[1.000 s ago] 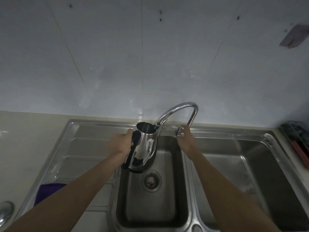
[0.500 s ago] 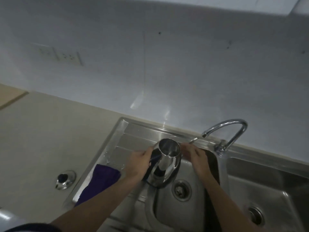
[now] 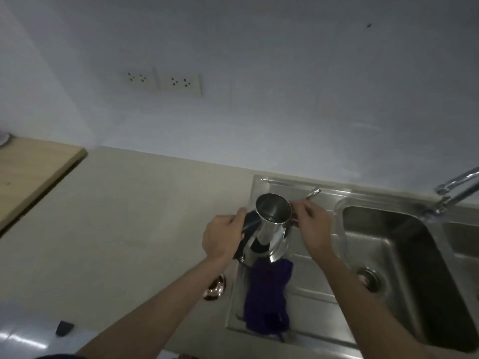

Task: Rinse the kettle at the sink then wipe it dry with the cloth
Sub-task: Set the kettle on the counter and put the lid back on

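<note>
Left hand (image 3: 223, 239) grips kettle (image 3: 269, 229) handle, right hand (image 3: 312, 229) pinches its spout; no writing legible.

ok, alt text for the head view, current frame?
A person holds a steel kettle above the sink's draining board, left hand gripping its dark handle, right hand at its spout side. A purple cloth lies on the board just below; the basin and tap are at right.

Beige tabletop (image 3: 124, 216), wooden board (image 3: 28, 174) at its far left, two white wall sockets (image 3: 163, 81) on the pale wall (image 3: 285, 99), small round metal lid (image 3: 216, 287) beside the drainboard, dark small object (image 3: 64, 328) near the front edge
</note>
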